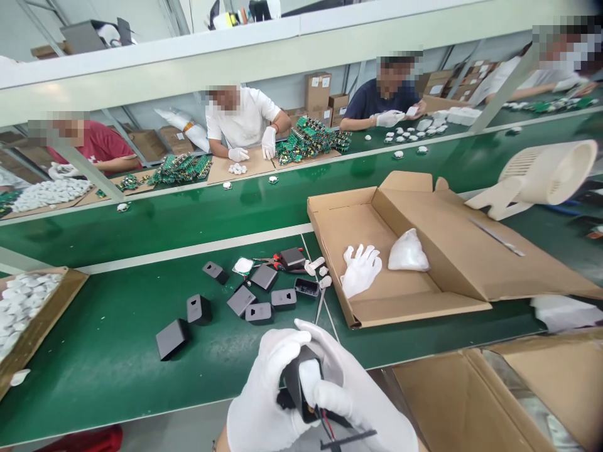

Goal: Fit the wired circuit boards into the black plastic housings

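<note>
Housing was gripped between left hand and right hand, right thumb against white insert | risk: wires could have snagged | likely cause: they trailed outside

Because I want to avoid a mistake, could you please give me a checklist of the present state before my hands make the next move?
1. Left gloved hand supporting the black housing: ok.
2. Right gloved hand also on it: ok, thumb at the white piece.
3. White piece fully seated: cannot tell, fingers partly cover it.
4. Red and black wires tucked inside: not ok, they trail out.
5. Red-handled pliers out of the hands: ok, lying on the green workbench.
</note>
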Available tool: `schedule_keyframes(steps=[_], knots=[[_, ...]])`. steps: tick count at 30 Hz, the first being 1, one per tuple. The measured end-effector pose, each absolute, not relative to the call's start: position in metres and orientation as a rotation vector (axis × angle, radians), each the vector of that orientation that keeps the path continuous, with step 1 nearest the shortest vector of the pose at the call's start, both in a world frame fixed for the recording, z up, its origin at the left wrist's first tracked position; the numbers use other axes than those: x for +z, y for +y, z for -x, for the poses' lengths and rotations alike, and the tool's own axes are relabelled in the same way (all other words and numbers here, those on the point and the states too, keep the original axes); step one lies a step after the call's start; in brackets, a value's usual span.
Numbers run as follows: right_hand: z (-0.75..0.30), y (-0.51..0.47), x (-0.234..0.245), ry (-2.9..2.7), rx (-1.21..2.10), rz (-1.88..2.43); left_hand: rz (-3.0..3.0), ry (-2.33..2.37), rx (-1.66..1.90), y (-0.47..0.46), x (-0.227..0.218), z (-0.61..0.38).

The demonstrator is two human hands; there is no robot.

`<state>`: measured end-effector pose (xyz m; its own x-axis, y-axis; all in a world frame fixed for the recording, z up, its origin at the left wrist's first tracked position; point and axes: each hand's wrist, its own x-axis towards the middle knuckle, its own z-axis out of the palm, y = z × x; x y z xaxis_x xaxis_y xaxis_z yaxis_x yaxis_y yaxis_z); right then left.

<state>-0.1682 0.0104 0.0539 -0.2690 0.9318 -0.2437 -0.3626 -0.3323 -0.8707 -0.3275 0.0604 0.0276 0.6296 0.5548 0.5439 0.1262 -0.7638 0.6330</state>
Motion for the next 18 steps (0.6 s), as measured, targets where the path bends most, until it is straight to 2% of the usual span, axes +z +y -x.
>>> schedule_keyframes(steps=[4,10,18], knots=[[0.171,0.010,0.039,-0.901,1.701,1.080,-2.553,0.510,1.002,0.062,0.038,0.336],[0.165,0.011,0.021,-0.872,1.572,1.063,-1.056,0.761,1.063,0.074,0.039,0.337],[0.160,0.023,-0.049,-0.817,1.778,1.070,-0.002,0.678,0.919,0.081,0.074,0.329]])
